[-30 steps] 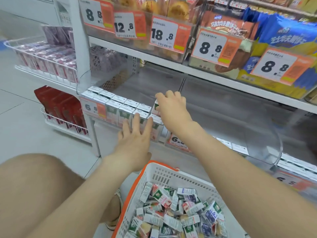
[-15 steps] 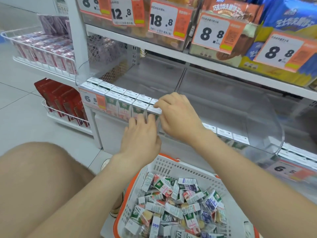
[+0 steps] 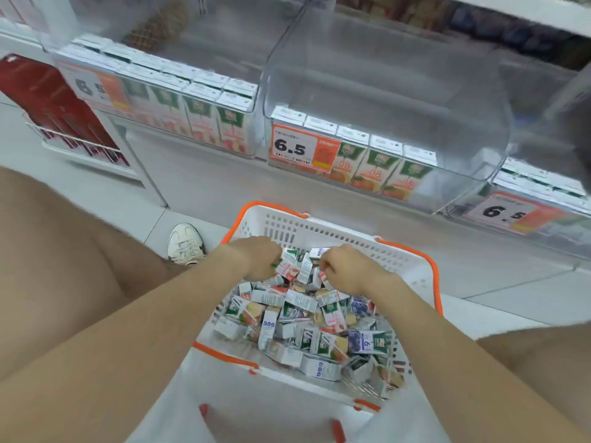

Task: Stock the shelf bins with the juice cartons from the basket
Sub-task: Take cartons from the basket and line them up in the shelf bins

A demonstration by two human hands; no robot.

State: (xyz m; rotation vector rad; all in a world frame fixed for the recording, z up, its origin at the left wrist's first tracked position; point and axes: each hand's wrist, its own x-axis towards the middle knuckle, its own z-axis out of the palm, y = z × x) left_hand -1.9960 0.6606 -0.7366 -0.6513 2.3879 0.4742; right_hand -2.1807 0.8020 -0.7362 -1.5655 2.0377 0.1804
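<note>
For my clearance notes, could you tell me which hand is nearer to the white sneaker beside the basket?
Left. The left hand reaches into the basket just right of the white sneaker; the right hand is farther right, among the juice cartons.

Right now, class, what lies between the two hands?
In the head view, a few juice cartons in the basket lie between the left hand and right hand.
</note>
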